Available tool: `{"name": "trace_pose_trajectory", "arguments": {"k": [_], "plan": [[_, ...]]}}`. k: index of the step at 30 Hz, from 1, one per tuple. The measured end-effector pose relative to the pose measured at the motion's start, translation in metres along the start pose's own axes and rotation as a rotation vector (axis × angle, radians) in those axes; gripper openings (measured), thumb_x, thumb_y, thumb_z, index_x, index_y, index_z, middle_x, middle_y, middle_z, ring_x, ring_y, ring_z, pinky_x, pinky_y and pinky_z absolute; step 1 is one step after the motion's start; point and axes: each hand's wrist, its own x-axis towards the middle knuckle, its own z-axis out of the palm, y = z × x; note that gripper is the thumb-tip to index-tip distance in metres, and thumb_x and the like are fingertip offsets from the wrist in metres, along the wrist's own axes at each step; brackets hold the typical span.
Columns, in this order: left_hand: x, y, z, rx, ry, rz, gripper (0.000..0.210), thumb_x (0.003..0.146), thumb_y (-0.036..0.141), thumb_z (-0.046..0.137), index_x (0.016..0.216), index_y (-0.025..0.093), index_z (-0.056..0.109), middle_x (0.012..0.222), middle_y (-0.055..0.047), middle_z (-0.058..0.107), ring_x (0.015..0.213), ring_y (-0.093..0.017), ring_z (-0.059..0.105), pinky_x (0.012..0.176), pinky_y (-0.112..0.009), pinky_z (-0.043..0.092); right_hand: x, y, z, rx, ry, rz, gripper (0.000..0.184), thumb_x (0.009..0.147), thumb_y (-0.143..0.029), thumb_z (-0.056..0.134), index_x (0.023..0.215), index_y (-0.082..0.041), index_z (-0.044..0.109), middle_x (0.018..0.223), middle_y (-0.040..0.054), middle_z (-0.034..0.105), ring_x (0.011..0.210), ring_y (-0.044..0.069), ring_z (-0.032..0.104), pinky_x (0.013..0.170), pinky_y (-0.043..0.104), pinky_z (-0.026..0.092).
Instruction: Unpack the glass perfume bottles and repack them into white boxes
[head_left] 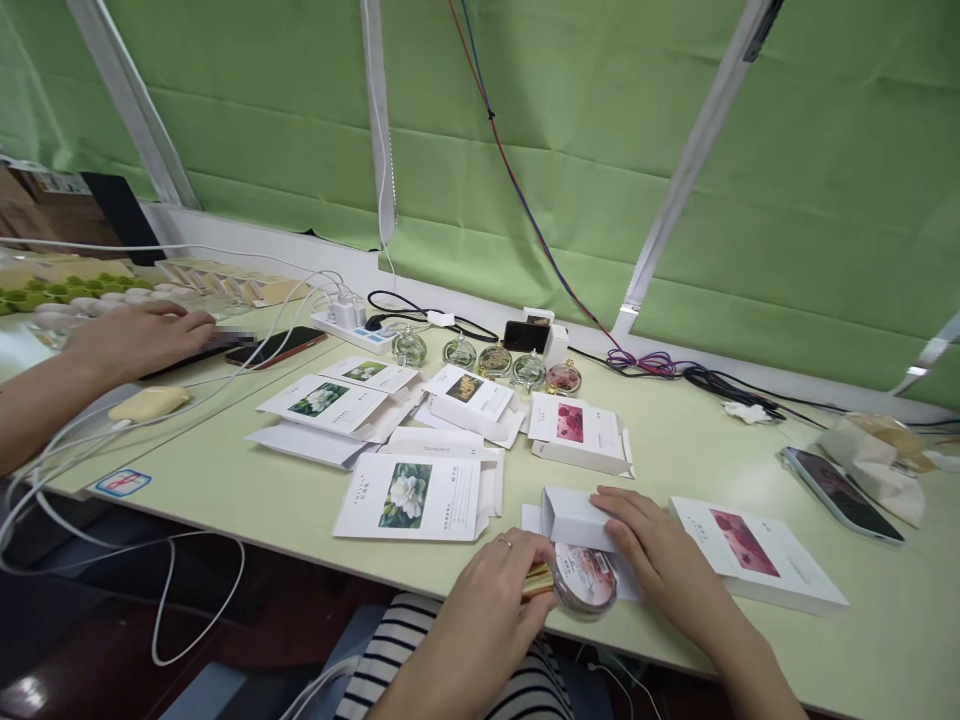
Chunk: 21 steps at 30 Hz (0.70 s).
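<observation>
Near the front edge of the table, my left hand (501, 600) is closed around the gold neck of a round, flat glass bottle (589, 580). A pinkish label covers the bottle's face. My right hand (656, 550) grips a folded white cardboard piece (574, 518) just above the bottle, its fingers over the right end. Right of that hand lies a closed white box with a pink flower picture (742, 543). To the left is an open-flapped white box with a white flower picture (409, 497).
More flower-picture boxes (577, 430) lie mid-table, with a row of round bottles (495, 360) behind. A phone (844, 495) lies at right. Another person's hand (142, 338) rests at left near a dark phone (277, 345), a power strip (352, 330) and white cables.
</observation>
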Motion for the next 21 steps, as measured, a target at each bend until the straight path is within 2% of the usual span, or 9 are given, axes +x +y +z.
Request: {"name": "trace_pose_trajectory", "arguments": {"k": [4, 8, 10, 12, 13, 16, 19, 21], "plan": [[-0.006, 0.002, -0.007, 0.04, 0.012, 0.008, 0.026, 0.075, 0.006, 0.054, 0.095, 0.022, 0.05, 0.092, -0.001, 0.058, 0.086, -0.018, 0.056, 0.076, -0.03, 0.044, 0.003, 0.0, 0.007, -0.045, 0.144, -0.081, 0.03, 0.092, -0.035, 0.035, 0.11, -0.025, 0.058, 0.115, 0.0052, 0.06, 0.105, 0.022, 0.056, 0.087, 0.043, 0.049], [-0.009, 0.004, -0.008, -0.034, 0.095, 0.064, 0.026, 0.076, 0.006, 0.053, 0.095, 0.024, 0.049, 0.089, 0.002, 0.058, 0.08, -0.013, 0.057, 0.073, -0.024, 0.046, -0.01, -0.011, 0.013, -0.082, 0.536, -0.22, 0.022, 0.089, -0.023, 0.043, 0.107, -0.02, 0.055, 0.106, 0.0103, 0.059, 0.102, 0.025, 0.053, 0.085, 0.044, 0.047], [-0.009, 0.005, -0.007, -0.068, 0.149, 0.113, 0.028, 0.076, 0.006, 0.053, 0.096, 0.024, 0.048, 0.087, 0.002, 0.058, 0.077, -0.012, 0.057, 0.072, -0.022, 0.047, -0.022, -0.022, 0.021, -0.041, 0.635, -0.353, 0.024, 0.086, -0.021, 0.048, 0.11, -0.018, 0.053, 0.101, 0.0111, 0.058, 0.098, 0.024, 0.054, 0.082, 0.04, 0.048], [-0.006, 0.007, -0.004, -0.079, 0.195, 0.158, 0.029, 0.076, 0.007, 0.056, 0.098, 0.024, 0.048, 0.088, 0.002, 0.058, 0.075, -0.012, 0.057, 0.071, -0.022, 0.047, -0.033, -0.031, 0.032, 0.024, 0.601, -0.442, 0.032, 0.083, -0.025, 0.053, 0.114, -0.016, 0.05, 0.1, 0.0113, 0.058, 0.094, 0.022, 0.055, 0.078, 0.035, 0.05], [-0.003, 0.009, -0.004, -0.076, 0.211, 0.174, 0.03, 0.075, 0.008, 0.058, 0.099, 0.023, 0.048, 0.088, 0.001, 0.058, 0.075, -0.012, 0.057, 0.07, -0.023, 0.047, -0.036, -0.034, 0.038, 0.057, 0.565, -0.437, 0.037, 0.082, -0.027, 0.054, 0.117, -0.015, 0.048, 0.1, 0.0114, 0.058, 0.093, 0.022, 0.056, 0.077, 0.033, 0.051], [0.008, 0.014, -0.003, -0.043, 0.224, 0.249, 0.03, 0.074, 0.016, 0.066, 0.099, 0.022, 0.05, 0.087, 0.0, 0.058, 0.08, -0.015, 0.055, 0.073, -0.027, 0.047, -0.04, -0.038, 0.051, 0.173, 0.497, -0.305, 0.037, 0.084, -0.025, 0.05, 0.121, -0.017, 0.043, 0.103, 0.0103, 0.061, 0.093, 0.02, 0.06, 0.076, 0.03, 0.052], [0.018, 0.017, -0.005, 0.008, 0.166, 0.321, 0.033, 0.075, 0.028, 0.069, 0.102, 0.02, 0.052, 0.094, -0.004, 0.058, 0.092, -0.02, 0.052, 0.08, -0.033, 0.046, -0.039, -0.036, 0.052, 0.312, 0.399, -0.125, 0.034, 0.088, -0.027, 0.045, 0.121, -0.022, 0.041, 0.107, 0.0071, 0.063, 0.093, 0.019, 0.063, 0.076, 0.027, 0.053], [0.022, 0.015, -0.007, 0.011, 0.1, 0.302, 0.035, 0.076, 0.03, 0.067, 0.107, 0.02, 0.052, 0.103, -0.006, 0.057, 0.1, -0.022, 0.049, 0.086, -0.036, 0.043, -0.039, -0.035, 0.048, 0.371, 0.311, -0.042, 0.032, 0.088, -0.031, 0.044, 0.12, -0.024, 0.041, 0.108, 0.0053, 0.064, 0.092, 0.018, 0.064, 0.075, 0.027, 0.054]]}}
